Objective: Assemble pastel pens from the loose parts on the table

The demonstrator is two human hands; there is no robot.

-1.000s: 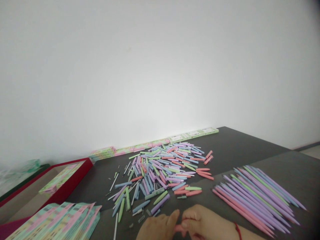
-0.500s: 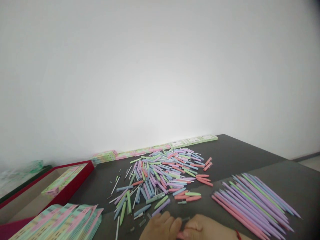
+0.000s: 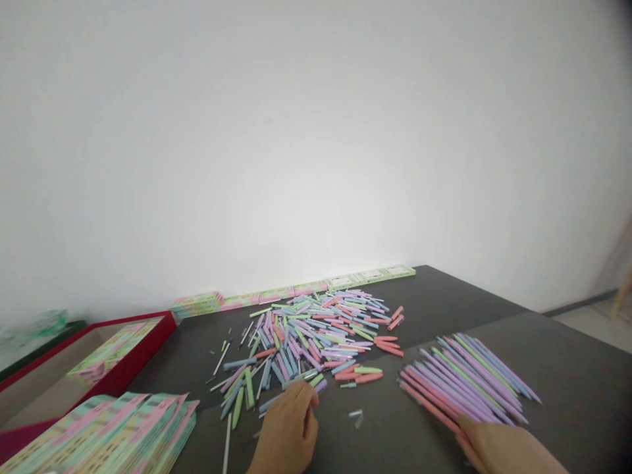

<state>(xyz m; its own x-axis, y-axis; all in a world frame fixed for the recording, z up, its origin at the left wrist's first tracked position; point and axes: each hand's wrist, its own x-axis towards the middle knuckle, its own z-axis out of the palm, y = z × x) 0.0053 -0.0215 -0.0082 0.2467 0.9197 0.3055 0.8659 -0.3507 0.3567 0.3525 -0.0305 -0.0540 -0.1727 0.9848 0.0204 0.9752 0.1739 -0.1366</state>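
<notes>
My right hand (image 3: 503, 447) is closed on the end of a pink pen (image 3: 437, 407), at the left edge of a row of pastel pens (image 3: 464, 375). My left hand (image 3: 289, 424) has its fingers curled down at the near edge of a loose pile of pen parts (image 3: 316, 329); what lies under the fingertips is hidden. A purple piece (image 3: 320, 386) shows just beside that hand. Small clear plastic pieces (image 3: 356, 416) lie on the dark table (image 3: 375, 444) between the hands. A thin white refill (image 3: 227, 444) rests left of my left hand.
Printed flat packs (image 3: 123, 428) are stacked at the front left. Behind them stands a red-rimmed box (image 3: 133, 355) with printed cartons (image 3: 118, 349) inside. More cartons (image 3: 276, 294) line the wall (image 3: 316, 164). The table's right edge (image 3: 582, 336) slopes toward the near right.
My hands were together at the front centre, with something pink between them. Now they are apart: the right at the pen row with a pink pen, the left at the pile.
</notes>
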